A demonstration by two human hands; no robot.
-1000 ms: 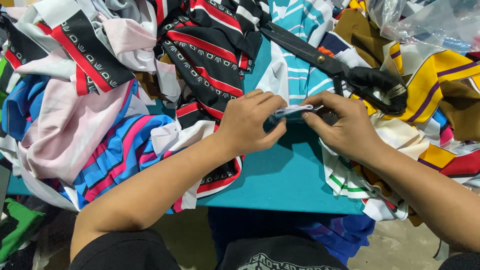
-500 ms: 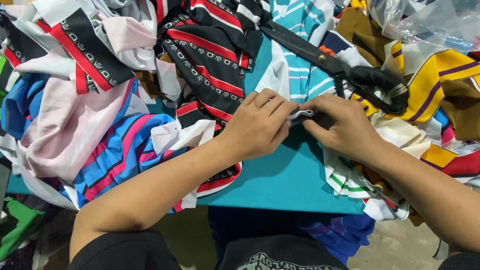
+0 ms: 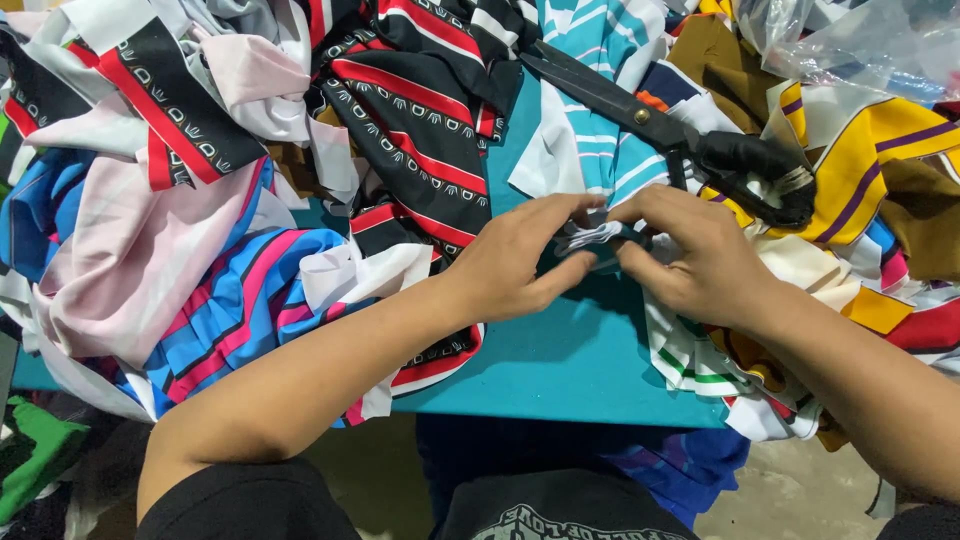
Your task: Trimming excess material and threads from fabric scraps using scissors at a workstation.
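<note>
Soft striped cloth is what I hold: my left hand [image 3: 520, 262] and right hand [image 3: 690, 255] both pinch a small folded fabric piece [image 3: 592, 240] above the smooth teal table [image 3: 560, 360]. Black scissors [image 3: 670, 130] lie just behind, and rumpled scrap heaps [image 3: 200, 200] crowd both sides, leaving bare room only toward the near edge.

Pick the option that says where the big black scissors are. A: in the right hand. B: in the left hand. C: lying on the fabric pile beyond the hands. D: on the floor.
C: the scissors lie on the striped fabric pile, beyond both hands; the left hand and right hand pinch a small folded cloth piece.
</note>
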